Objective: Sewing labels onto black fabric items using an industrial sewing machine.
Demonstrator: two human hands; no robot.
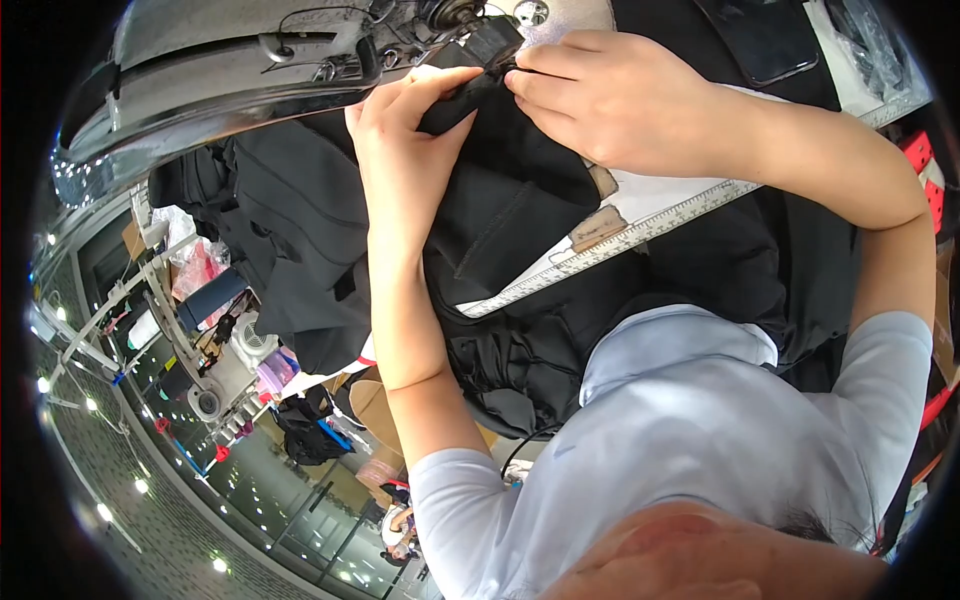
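Some black cloth (520, 185), matte, visibly stitched, loosely folded

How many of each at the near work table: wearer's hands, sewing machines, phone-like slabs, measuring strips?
Hands: 2 (left hand, right hand)
Sewing machine: 1
Phone-like slab: 1
Measuring strip: 1
Total: 5

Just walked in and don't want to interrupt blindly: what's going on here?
A person is working with both hands at a sewing machine. The left hand and right hand meet with their fingertips close together at the black cloth, right by the machine's head; exactly what they pinch is too small to tell. The cloth spreads over the worktop, where a ruled strip runs. A dark phone lies beyond the right hand.
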